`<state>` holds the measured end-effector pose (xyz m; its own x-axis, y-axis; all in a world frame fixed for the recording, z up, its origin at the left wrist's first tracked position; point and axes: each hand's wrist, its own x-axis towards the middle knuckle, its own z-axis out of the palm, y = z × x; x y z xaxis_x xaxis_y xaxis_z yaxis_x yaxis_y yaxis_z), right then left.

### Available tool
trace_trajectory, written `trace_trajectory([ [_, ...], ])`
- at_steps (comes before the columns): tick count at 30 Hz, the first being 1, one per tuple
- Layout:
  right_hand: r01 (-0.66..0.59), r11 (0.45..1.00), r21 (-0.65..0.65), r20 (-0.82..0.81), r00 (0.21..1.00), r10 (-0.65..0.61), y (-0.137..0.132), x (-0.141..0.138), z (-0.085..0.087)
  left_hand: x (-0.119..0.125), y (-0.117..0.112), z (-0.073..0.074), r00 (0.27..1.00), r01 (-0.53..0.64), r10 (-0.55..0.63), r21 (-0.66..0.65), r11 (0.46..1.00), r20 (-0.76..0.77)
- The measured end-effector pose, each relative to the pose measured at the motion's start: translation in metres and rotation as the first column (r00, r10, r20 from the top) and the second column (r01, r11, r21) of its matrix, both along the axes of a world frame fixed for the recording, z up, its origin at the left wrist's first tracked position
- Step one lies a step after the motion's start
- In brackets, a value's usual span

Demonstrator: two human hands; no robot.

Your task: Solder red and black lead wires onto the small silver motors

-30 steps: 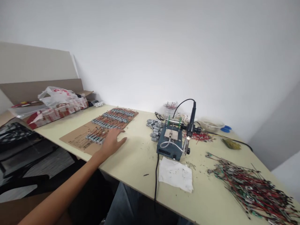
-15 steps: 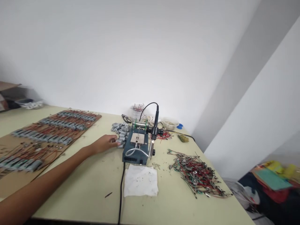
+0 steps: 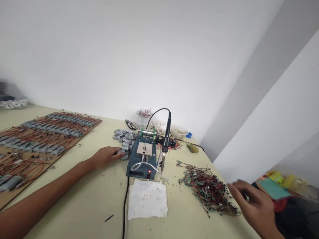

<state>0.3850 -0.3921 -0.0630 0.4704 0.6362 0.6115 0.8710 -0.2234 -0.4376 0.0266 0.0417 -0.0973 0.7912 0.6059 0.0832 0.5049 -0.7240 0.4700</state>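
A white wall (image 3: 124, 59) rose behind a pale yellow counter (image 3: 189, 220). Across the counter's left side lay a brown cardboard sheet (image 3: 47, 162) carrying rows of small grey motors with red and dark leads. Near the middle stood a dark blue soldering station (image 3: 141, 169) with a small red light glowing on its front, and a black soldering iron (image 3: 167, 131) stood upright in a holder at its right side. A black power cable (image 3: 124, 205) ran from the station toward the near edge of the counter. Just in front of the station lay a white cloth (image 3: 147, 199) speckled with dark marks, and to its right sat a tangled heap of wired metal tabs (image 3: 206, 189). Behind the station were a clear cup of wires (image 3: 143, 121) and a pale bowl (image 3: 178, 131).

The left hand (image 3: 104, 157) lay at the near end of a loose pile of grey motors (image 3: 124, 135), just beside the station. Its fingers (image 3: 117, 154) curled against the motors, though I could not tell whether the grip had closed on one. The right hand (image 3: 253, 207), blurred, was out past the heap near the counter's right edge, its grip open and touching nothing.
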Motion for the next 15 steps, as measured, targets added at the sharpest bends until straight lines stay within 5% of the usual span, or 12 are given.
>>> trace_trajectory([
  [5,-0.197,0.954,-0.225,-0.025,0.980,0.196,0.098,0.033,0.018,-0.002,0.000,-0.003,0.995,-0.073,0.076,-0.057,0.996,0.064],
  [10,-0.305,0.872,-0.383,0.029,0.939,0.342,0.185,0.049,0.009,-0.011,-0.004,0.005,0.966,-0.100,0.146,-0.208,0.973,0.215],
  [15,-0.400,0.769,-0.498,0.079,0.862,0.500,0.240,0.041,0.000,-0.012,-0.006,0.010,0.893,-0.161,0.281,-0.333,0.929,0.352],
])
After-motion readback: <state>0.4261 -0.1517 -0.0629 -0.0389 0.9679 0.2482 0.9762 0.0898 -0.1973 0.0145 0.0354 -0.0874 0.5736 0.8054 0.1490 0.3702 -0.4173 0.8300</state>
